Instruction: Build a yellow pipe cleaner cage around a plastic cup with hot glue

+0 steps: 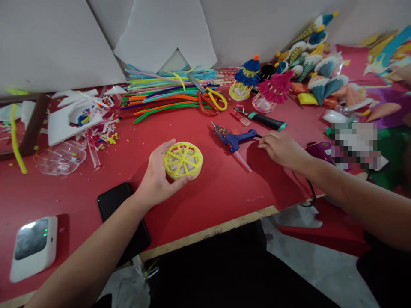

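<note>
My left hand is closed round a round yellow wheel-shaped frame, its thumb along the near rim and fingers at the far left side. Fuzzy yellow spokes cross the frame's top. My right hand is at the rear end of a blue glue gun, over its black cord. Its fingers are curled together; whether they grip the cord is hidden. The glue gun lies on the red table with its nozzle toward the back left and a clear glue stick slanting out below it.
Behind lie bundled pipe cleaners, scissors and a box cutter. Small blue and pink tasselled crafts stand at the back. Foam scraps and a clear tray are left. A phone lies under my left forearm.
</note>
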Tool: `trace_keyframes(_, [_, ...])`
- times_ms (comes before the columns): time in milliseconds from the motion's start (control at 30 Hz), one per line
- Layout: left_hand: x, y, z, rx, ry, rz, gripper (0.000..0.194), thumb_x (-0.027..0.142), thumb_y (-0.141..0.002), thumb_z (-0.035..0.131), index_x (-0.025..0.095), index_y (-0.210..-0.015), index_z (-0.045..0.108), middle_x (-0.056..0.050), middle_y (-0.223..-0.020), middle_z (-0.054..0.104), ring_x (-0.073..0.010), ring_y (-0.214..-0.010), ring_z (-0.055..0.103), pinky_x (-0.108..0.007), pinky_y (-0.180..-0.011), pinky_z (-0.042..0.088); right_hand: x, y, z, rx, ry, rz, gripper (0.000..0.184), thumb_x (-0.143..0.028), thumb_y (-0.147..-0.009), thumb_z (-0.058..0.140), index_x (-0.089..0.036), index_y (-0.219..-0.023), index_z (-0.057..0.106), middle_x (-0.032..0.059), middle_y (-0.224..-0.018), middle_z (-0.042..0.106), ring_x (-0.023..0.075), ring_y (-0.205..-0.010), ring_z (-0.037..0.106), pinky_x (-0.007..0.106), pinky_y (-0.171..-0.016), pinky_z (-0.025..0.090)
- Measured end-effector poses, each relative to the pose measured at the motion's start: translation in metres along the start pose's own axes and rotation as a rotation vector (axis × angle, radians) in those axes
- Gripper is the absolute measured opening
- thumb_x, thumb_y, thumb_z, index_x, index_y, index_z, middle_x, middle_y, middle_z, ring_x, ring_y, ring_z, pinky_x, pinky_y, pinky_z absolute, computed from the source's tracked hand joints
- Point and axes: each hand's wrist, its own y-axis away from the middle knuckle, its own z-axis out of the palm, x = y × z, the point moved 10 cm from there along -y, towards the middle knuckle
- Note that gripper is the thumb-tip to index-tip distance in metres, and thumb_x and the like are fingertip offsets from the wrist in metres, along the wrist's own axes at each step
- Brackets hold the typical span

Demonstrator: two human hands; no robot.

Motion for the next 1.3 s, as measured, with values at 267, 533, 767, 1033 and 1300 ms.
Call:
trace_keyframes(267, [0.001,0.001,-0.001,0.002,-0.027,0.018,0.088,0.062,-0.087,0.075,0.02,-0.154,0.036,-0.022,-0.154,0.048,-0.0388,-0.147,0.048,-0.058,-0.123,0.044,0.0,-0.011,-0.001,0.049,-0.008,0.062,0.022,-0.027,-0.095,0.044,-0.022,-0.079,0.058,0.0146,-0.087,0.066,0.0288,-0.087,0.066,0.045,-0.086,0.055])
trace_keyframes(533, [-0.002,0.005,-0.002,0.003,0.066,0.004,0.088,0.062,-0.092,0.069,0.021,-0.158,0.028,-0.022,-0.159,0.041,-0.0389,-0.15,0.043,-0.061,-0.124,0.042,-0.011,-0.007,-0.027,0.154,-0.09,0.195,0.012,-0.031,-0.091,0.053,-0.023,-0.086,0.061,0.0132,-0.091,0.073,0.0299,-0.09,0.07,0.043,-0.08,0.053])
trace_keyframes(767, [0.001,0.005,-0.007,0.055,0.057,0.005,0.081,0.058,-0.095,0.066,0.017,-0.156,0.033,-0.023,-0.156,0.046,-0.0376,-0.148,0.046,-0.06,-0.122,0.042,-0.008,-0.001,-0.045,0.206,-0.266,0.298,0.011,-0.031,-0.09,0.055,-0.023,-0.092,0.062,0.0111,-0.084,0.072,0.0222,-0.068,0.063,0.037,-0.064,0.049])
trace_keyframes(1033, [0.037,-0.004,-0.047,0.261,0.09,0.056,0.025,0.031,-0.102,0.063,0.02,-0.125,0.066,-0.009,-0.121,0.074,-0.0206,-0.112,0.071,-0.037,-0.098,0.059,-0.134,-0.014,-0.035,0.166,-0.905,0.15,0.021,-0.042,-0.095,0.063,-0.023,-0.104,0.059,0.0004,-0.081,0.068,0.0137,-0.068,0.063,0.029,-0.064,0.051])
trace_keyframes(1300, [0.093,0.01,-0.054,0.212,-0.028,0.222,0.013,0.019,-0.092,0.079,0.021,-0.105,0.076,-0.002,-0.102,0.079,-0.0119,-0.089,0.076,-0.021,-0.085,0.063,-0.226,-0.02,0.001,-0.051,-1.582,0.252,0.042,-0.054,-0.079,0.085,-0.024,-0.093,0.059,-0.0008,-0.081,0.074,0.0145,-0.077,0.072,0.029,-0.074,0.06])
